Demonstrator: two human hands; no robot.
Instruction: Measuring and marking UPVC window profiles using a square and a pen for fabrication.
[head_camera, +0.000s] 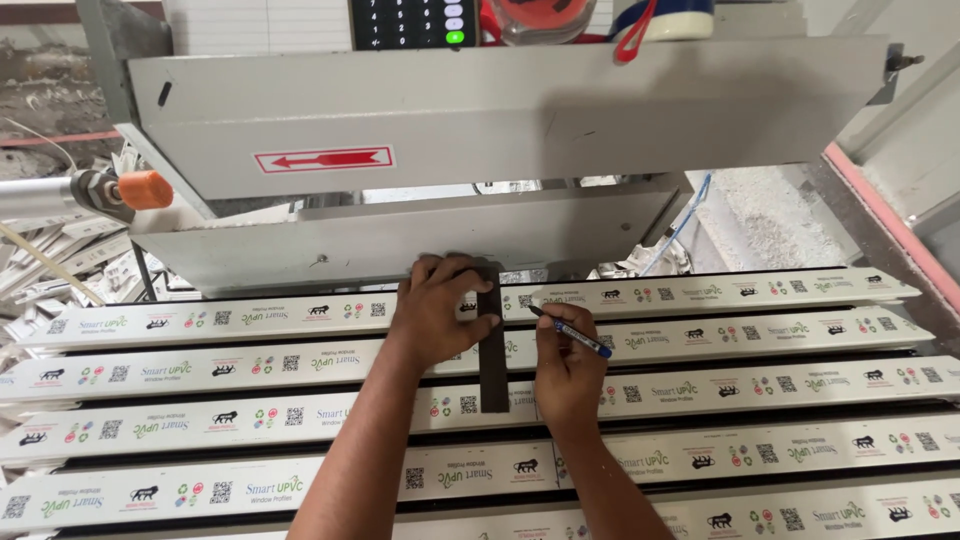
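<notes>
Several long white plastic profiles with printed film lie side by side across the bench. A dark flat strip rests crosswise over the top three of them. My left hand presses down on the strip's upper end, fingers spread over it. My right hand holds a blue marker pen, its tip touching the top profile just right of the strip.
A grey metal machine housing with a red arrow label overhangs the far ends of the profiles. An orange knob sticks out at the left. Offcuts are piled at the far left. A keypad sits on top.
</notes>
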